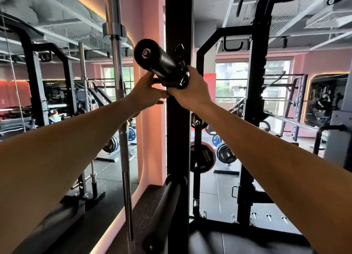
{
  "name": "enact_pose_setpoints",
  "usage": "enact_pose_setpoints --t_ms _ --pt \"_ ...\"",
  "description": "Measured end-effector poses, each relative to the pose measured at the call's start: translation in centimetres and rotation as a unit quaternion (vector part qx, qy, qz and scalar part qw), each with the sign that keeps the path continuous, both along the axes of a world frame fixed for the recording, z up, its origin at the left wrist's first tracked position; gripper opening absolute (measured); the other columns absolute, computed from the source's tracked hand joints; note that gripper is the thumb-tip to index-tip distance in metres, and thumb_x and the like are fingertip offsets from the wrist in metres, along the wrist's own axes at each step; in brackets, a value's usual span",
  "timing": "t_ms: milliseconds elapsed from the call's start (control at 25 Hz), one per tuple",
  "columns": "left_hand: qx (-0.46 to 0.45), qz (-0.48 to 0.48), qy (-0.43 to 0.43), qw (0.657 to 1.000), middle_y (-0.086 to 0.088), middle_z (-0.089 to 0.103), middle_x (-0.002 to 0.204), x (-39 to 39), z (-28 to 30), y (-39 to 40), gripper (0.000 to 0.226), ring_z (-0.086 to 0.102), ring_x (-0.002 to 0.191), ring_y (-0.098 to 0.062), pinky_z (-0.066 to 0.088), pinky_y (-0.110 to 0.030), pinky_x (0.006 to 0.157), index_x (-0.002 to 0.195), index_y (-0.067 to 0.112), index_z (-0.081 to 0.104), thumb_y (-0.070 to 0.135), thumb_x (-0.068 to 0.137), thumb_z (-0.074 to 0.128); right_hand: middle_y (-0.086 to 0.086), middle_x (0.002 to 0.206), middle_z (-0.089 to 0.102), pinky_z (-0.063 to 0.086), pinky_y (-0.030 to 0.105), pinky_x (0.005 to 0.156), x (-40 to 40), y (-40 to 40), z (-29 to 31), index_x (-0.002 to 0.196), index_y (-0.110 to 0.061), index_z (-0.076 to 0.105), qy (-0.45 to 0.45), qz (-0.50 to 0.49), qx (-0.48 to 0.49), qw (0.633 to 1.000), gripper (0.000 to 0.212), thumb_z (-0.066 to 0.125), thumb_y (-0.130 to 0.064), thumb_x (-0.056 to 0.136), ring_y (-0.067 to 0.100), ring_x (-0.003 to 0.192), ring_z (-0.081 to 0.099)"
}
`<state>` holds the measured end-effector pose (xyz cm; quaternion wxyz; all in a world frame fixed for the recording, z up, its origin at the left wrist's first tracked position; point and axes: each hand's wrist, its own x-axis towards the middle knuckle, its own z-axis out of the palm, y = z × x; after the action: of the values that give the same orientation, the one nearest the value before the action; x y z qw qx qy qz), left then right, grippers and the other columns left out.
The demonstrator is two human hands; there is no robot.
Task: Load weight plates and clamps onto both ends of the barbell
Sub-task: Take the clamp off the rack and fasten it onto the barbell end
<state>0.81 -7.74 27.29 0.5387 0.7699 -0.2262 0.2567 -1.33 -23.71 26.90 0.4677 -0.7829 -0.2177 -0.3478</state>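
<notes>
Pink walls (150, 16), bright windows (228, 82), black rubber floor (224, 193), dark rack uprights (178, 139), wall mirror (57, 82).

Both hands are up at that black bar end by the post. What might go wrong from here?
1. The barbell sleeve shows no plate, and the right hand grips a clamp at its inner end; clamping now might skip the plate.
2. The left hand sits close under the clamp, beside the black rack post; its fingers could get pinched.
3. The bar end points at the wearer's head, so leaning in risks a bump.
</notes>
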Motion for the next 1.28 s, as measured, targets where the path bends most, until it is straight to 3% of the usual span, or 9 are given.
enact_pose_setpoints --t_ms 200,400,560,680,760,920,1080,1200,1280 --pt "-0.014 -0.005 -0.026 1.000 -0.001 0.061 0.114 -6.2 0.0 0.8 0.065 0.069 0.088 -0.018 0.063 -0.028 0.064 0.136 0.017 0.050 -0.010 0.080 0.067 0.000 0.114 0.069 0.051 0.019 0.080 -5.6 1.2 0.0 0.130 -0.016 0.051 -0.035 0.000 0.044 0.998 0.066 0.083 -0.021 0.073 0.017 0.103 0.066" --pt "-0.009 -0.010 -0.045 0.999 -0.005 0.060 0.116 -14.8 0.4 1.8 0.079 0.066 0.081 -0.019 0.062 -0.040 0.075 0.147 0.020 0.041 -0.017 0.080 0.058 -0.008 0.100 0.068 0.044 0.003 0.061 -13.1 2.4 0.2 0.118 -0.020 0.053 -0.031 0.022 0.063 0.997 0.063 0.089 -0.022 0.067 0.007 0.089 0.066" --pt "-0.026 -0.031 -0.034 0.999 -0.004 0.063 0.110 -21.8 -0.1 3.1 0.073 0.066 0.077 -0.014 0.063 -0.040 0.073 0.145 0.025 0.043 -0.003 0.079 0.060 -0.013 0.093 0.065 0.041 -0.001 0.058 -19.8 3.5 -0.1 0.110 -0.023 0.050 -0.034 0.034 0.063 0.997 0.063 0.092 -0.025 0.063 -0.002 0.084 0.062" --pt "-0.060 -0.067 0.004 0.996 -0.001 0.069 0.102 -25.0 -1.9 3.0 0.053 0.072 0.089 -0.017 0.063 -0.039 0.074 0.142 0.026 0.048 0.020 0.090 0.057 -0.009 0.099 0.066 0.043 0.004 0.057 -23.8 3.2 -2.0 0.116 -0.023 0.049 -0.002 0.031 0.058 0.998 0.067 0.092 -0.029 0.064 0.006 0.088 0.065" --pt "-0.088 -0.078 0.011 0.993 0.003 0.068 0.094 -26.8 -3.5 1.8 0.037 0.073 0.090 -0.019 0.061 -0.039 0.074 0.140 0.025 0.052 0.030 0.104 0.051 -0.010 0.100 0.065 0.047 0.014 0.065 -26.5 2.1 -3.5 0.118 -0.026 0.046 0.023 0.017 0.054 0.998 0.070 0.091 -0.028 0.064 0.008 0.090 0.065" --pt "-0.125 -0.130 0.022 0.983 0.003 0.073 0.097 -29.5 -6.2 -2.8 0.023 0.076 0.091 -0.021 0.062 -0.035 0.075 0.125 0.037 0.061 0.029 0.105 0.051 0.003 0.110 0.069 0.059 0.039 0.082 -31.0 -2.4 -5.9 0.130 -0.022 0.044 0.108 -0.016 0.068 0.992 0.078 0.090 -0.028 0.067 0.022 0.096 0.070" --pt "-0.094 -0.166 0.028 0.981 -0.001 0.069 0.097 -32.1 -8.5 -9.0 0.035 0.075 0.078 -0.010 0.063 -0.028 0.071 0.139 0.026 0.056 0.026 0.104 0.054 0.002 0.107 0.073 0.061 0.028 0.058 -35.4 -9.2 -7.1 0.138 -0.030 0.040 0.174 0.007 0.116 0.978 0.074 0.080 -0.047 0.078 0.018 0.079 0.077" --pt "-0.058 -0.201 0.053 0.976 -0.006 0.066 0.104 -34.7 -9.8 -15.7 0.034 0.074 0.090 -0.020 0.062 -0.042 0.087 0.135 0.028 0.059 0.024 0.101 0.060 -0.001 0.118 0.069 0.061 0.034 0.072 -38.4 -15.8 -8.0 0.131 -0.038 0.049 0.204 -0.037 0.129 0.970 0.057 0.061 -0.068 0.083 0.019 0.086 0.076" --pt "-0.040 -0.228 0.070 0.970 -0.017 0.065 0.112 -36.5 -10.5 -20.4 0.036 0.072 0.099 -0.028 0.060 -0.044 0.092 0.135 0.025 0.059 0.019 0.099 0.063 -0.002 0.113 0.071 0.062 0.036 0.073 -40.4 -20.3 -8.4 0.118 -0.035 0.059 0.216 -0.060 0.150 0.963 0.042 0.054 -0.066 0.089 0.021 0.092 0.074"
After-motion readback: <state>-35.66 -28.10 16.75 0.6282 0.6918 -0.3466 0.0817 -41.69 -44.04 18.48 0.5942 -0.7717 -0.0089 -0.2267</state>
